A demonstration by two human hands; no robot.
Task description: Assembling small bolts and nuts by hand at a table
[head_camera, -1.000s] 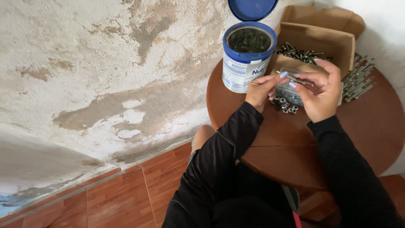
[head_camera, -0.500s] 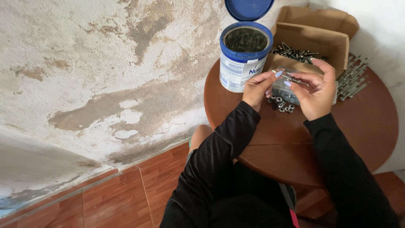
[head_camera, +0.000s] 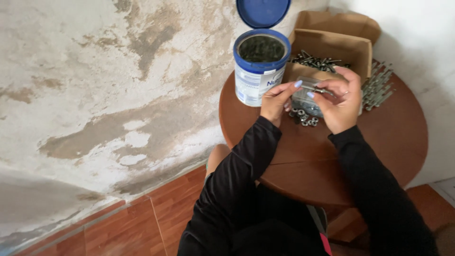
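Tin (head_camera: 259, 71) left – box (head_camera: 332, 45) right.

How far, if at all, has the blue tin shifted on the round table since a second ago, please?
No. The blue tin sits by the cardboard box at the table's far edge; only the camera drifted.

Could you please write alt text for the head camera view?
A person's left hand and right hand hold a small metal bolt over a round wooden table, beside an open blue tin, loose nuts and a cardboard box of bolts.
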